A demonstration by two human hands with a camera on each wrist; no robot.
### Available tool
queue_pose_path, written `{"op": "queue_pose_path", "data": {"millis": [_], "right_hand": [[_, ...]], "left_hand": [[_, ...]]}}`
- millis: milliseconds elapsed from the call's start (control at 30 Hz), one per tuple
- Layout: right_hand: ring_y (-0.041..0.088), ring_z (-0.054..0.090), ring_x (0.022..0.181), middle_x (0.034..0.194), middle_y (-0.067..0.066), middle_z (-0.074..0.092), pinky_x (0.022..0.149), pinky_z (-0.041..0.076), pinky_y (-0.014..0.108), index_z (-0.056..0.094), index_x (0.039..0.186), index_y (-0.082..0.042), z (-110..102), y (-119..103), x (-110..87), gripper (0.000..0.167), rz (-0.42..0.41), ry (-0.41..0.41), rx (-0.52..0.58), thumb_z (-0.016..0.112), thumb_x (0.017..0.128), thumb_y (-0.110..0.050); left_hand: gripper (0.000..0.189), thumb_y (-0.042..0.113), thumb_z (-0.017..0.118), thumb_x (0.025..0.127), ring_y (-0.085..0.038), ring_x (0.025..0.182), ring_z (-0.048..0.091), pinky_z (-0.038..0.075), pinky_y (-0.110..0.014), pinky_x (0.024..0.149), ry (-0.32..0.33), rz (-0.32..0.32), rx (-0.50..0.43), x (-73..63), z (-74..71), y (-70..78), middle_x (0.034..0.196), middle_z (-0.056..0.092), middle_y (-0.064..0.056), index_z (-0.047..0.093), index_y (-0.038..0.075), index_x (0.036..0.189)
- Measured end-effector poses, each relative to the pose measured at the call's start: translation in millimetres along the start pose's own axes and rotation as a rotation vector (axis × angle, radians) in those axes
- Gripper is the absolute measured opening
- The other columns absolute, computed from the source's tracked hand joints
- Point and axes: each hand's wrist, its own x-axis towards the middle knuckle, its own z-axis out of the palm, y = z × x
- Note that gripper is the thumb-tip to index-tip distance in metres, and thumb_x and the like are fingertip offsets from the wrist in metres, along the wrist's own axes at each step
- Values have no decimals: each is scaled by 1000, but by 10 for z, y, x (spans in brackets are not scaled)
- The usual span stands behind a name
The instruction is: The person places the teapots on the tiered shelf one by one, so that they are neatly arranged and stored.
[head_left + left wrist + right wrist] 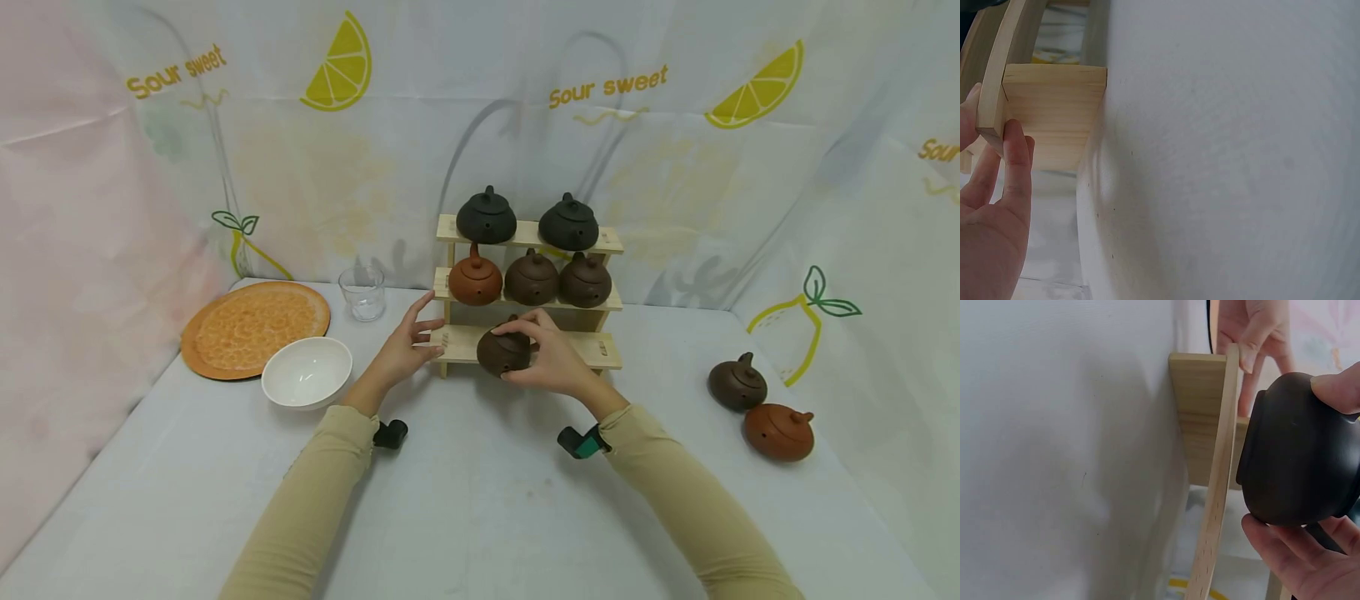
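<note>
A dark brown teapot (501,353) is in my right hand (551,354), which grips it between thumb and fingers at the front of the lowest tier of a three-tier wooden rack (459,343). In the right wrist view the teapot's (1300,456) base is close to the board, with a narrow gap. My left hand (405,354) holds the left end of that lowest board (994,94), thumb on one face and fingers on the other. Two black teapots stand on the top tier; an orange-brown teapot (475,279) and two dark brown ones stand on the middle tier.
At the right lie a dark brown teapot (738,383) and a reddish-brown teapot (780,432), side by side. To the left are a white bowl (307,375), a round orange mat (255,327) and a clear glass (363,296). Printed cloth (450,75) hangs behind the rack.
</note>
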Motion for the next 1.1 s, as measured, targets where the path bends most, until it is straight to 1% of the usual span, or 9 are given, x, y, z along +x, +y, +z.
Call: {"op": "queue_pose_path", "data": {"millis": [200,333,533,667,800,900,1000,1100], "right_hand": [[24,45,94,110,10,42,68,44,34,65,115,-15,67,-4,106,53,-37,-5,-12,82,65,-10],[24,45,94,110,10,43,70,43,34,65,115,-15,109,3,164,53,-47,-4,-20,82,65,-10],[27,46,95,111,12,43,75,42,41,64,116,-15,161,-12,230,53,-55,-13,-24,81,66,-10],[28,46,101,115,13,44,83,42,45,65,116,-15,179,-21,256,51,-51,-16,-32,80,68,-9],[29,46,111,122,16,46,89,41,48,65,117,-13,181,-27,271,50,-86,-22,-47,78,69,-7],[30,45,116,127,18,45,91,40,49,65,118,-12,181,-19,269,49,-114,-28,-51,77,70,-6],[31,43,118,130,18,44,92,39,48,64,119,-11,189,12,252,50,-116,-26,-43,77,72,-5],[31,44,118,131,18,43,86,43,47,63,120,-11,196,41,224,50,-100,-17,-22,77,73,-4]], "left_hand": [[88,-8,61,85,-43,117,43,43,-47,88,-5,-2,-3,-9,-12,3,135,46,-21,13,26,150],[88,-8,61,85,-43,118,42,43,-47,89,-11,-5,-11,0,-10,-6,136,46,-20,12,27,150],[88,-9,60,85,-43,118,42,43,-47,89,-16,1,-28,22,-5,-39,136,45,-21,12,27,150],[88,-9,60,85,-44,118,42,43,-47,88,-18,2,-27,25,-2,-44,136,45,-21,12,27,150],[88,-8,60,85,-44,118,42,43,-48,88,-17,2,-18,17,-2,-31,136,45,-21,12,28,150],[89,-9,60,85,-43,118,42,44,-48,88,-13,1,-14,10,-2,-19,136,45,-21,12,28,150],[89,-9,61,85,-43,118,43,44,-48,88,-10,2,-13,12,-3,-24,136,45,-21,12,27,150],[89,-9,61,85,-44,118,43,44,-48,88,-10,6,-15,20,-2,-39,136,45,-21,12,27,150]]}}
